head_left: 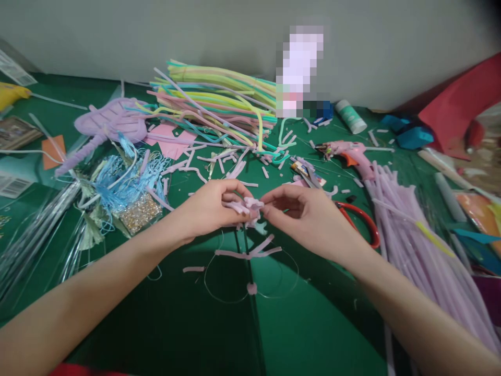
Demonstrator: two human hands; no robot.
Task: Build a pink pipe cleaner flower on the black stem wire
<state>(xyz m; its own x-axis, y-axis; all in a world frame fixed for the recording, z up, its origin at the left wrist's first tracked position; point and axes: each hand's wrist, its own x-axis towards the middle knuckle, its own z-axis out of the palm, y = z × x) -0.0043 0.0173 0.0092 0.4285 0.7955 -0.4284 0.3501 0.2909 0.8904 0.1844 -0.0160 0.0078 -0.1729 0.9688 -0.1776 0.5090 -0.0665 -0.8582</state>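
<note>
Above the middle of the table, my left hand (207,206) is closed around a small bent bunch of pale lilac pipe cleaner pieces (254,203). My right hand (313,211) pinches the bunch's right edge between thumb and forefinger; its other fingers curl in. Fingers hide part of the bunch. Just below, a thin clear wire loop (206,284) lies on the green table, with short lilac pipe cleaner pieces (233,254) across its top and a small pink knob (252,289) at its bottom centre. A loose lilac piece (193,269) lies to the left.
Red-handled scissors (376,230), a pink glue gun (358,159) and a lilac pipe cleaner bundle (407,224) lie right. Coloured pipe cleaners (219,89) and cut scraps are behind. At left are blue tassels (117,177), gold beads (139,213) and a lilac leaf shape (111,121).
</note>
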